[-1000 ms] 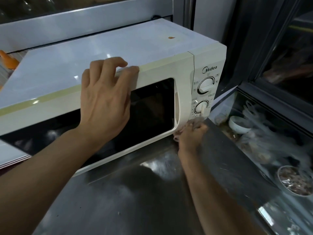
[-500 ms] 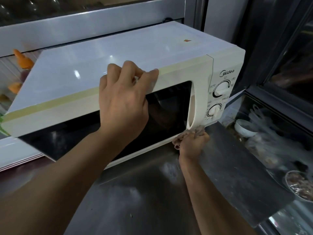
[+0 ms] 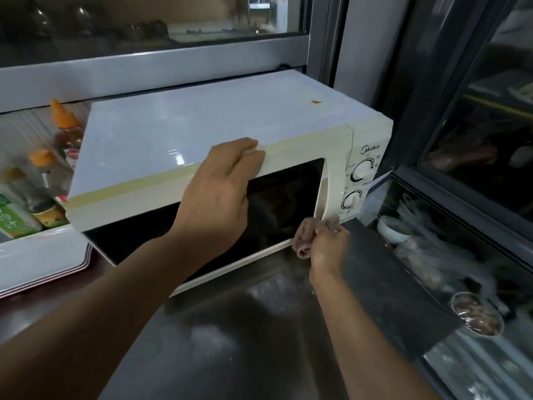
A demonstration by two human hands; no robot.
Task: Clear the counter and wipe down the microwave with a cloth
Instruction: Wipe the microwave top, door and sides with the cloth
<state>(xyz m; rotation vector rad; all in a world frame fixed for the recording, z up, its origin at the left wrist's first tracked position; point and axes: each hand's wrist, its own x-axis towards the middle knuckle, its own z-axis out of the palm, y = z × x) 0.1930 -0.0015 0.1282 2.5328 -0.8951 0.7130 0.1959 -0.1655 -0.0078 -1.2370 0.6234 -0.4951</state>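
The microwave [image 3: 202,134], white and cream, stands on the dark steel counter [image 3: 245,342] and fills the centre of the view, its front turned toward five o'clock. Its door window is dark; two dials [image 3: 362,168] sit on the control panel at three o'clock of the door.

Left hand [image 3: 219,194]: laid over the upper front edge of the door, palm against the glass, fingers curled over the top lip onto the roof of the unit. It grips that edge.

Right hand [image 3: 328,243]: at the lower corner of the door, at five o'clock of the left hand, just below the door handle. Its fingers are clenched round a bunched pinkish-beige cloth [image 3: 305,235], which is pressed against the bottom frame of the door where it meets the control panel. The cloth's folds bulge out at nine o'clock of the fist.

At nine o'clock of the microwave, sauce bottles with orange caps [image 3: 62,116] stand behind stacked white trays [image 3: 43,255]. At three to four o'clock, beyond the counter edge, a small white bowl [image 3: 389,228] and a covered round container [image 3: 477,317] lie among clear plastic bags, blurred.
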